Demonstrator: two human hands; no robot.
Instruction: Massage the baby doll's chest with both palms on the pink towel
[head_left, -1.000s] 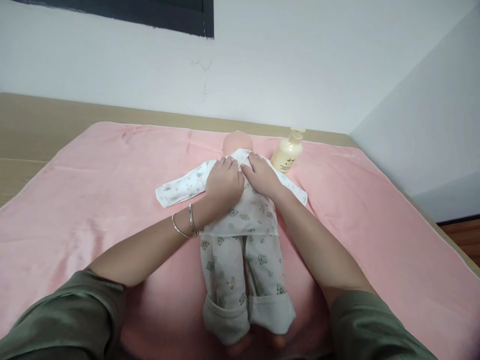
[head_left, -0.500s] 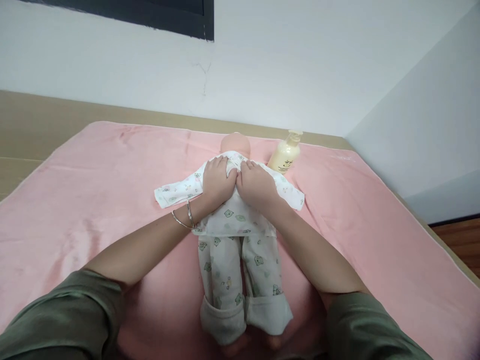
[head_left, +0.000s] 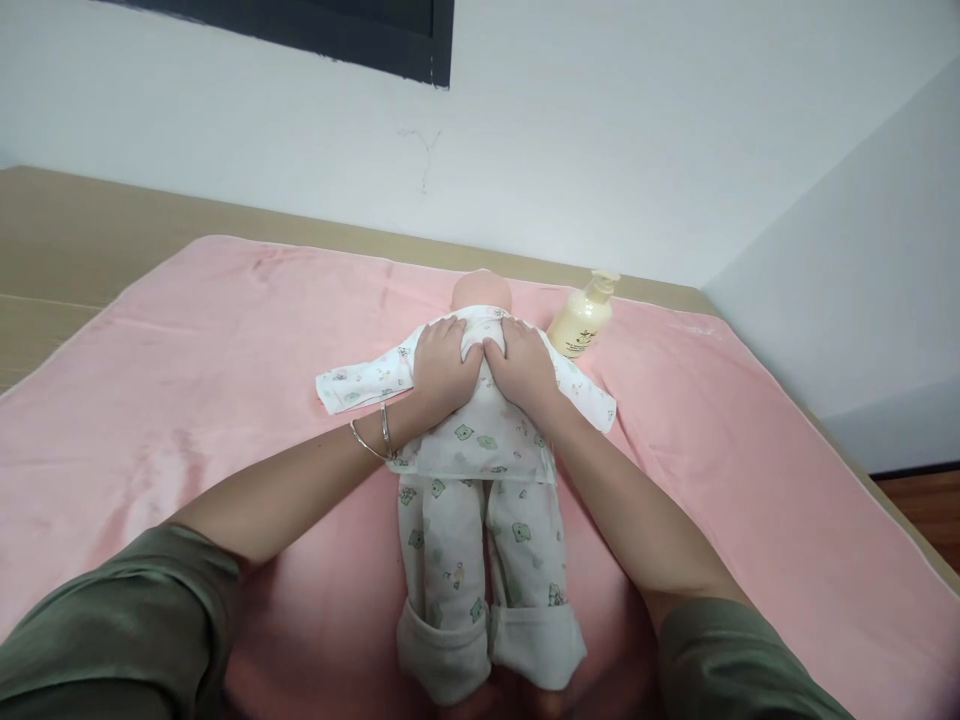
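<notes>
A doll with a bare round head (head_left: 481, 291) lies on a pink blanket (head_left: 262, 300). It wears a white printed top (head_left: 480, 440) and matching trousers (head_left: 454, 560) with rolled cuffs. My left hand (head_left: 446, 370) rests flat on the upper left of the top, a silver bangle on its wrist. On the upper right of the top lies my right hand (head_left: 525, 368), fingers stretched towards the head. The two thumbs point inward and nearly meet at the middle. Neither hand grasps anything. The doll's face cannot be seen.
A cream pump bottle (head_left: 580, 320) leans on the blanket right of the doll's head. Behind the blanket are a wooden edge (head_left: 300, 224) and a white wall (head_left: 562, 130) with a dark frame (head_left: 337, 35).
The view has shifted slightly. My right hand's fingers lie flatter and straighter on the top, and its thumb has come into view beside the left thumb.
</notes>
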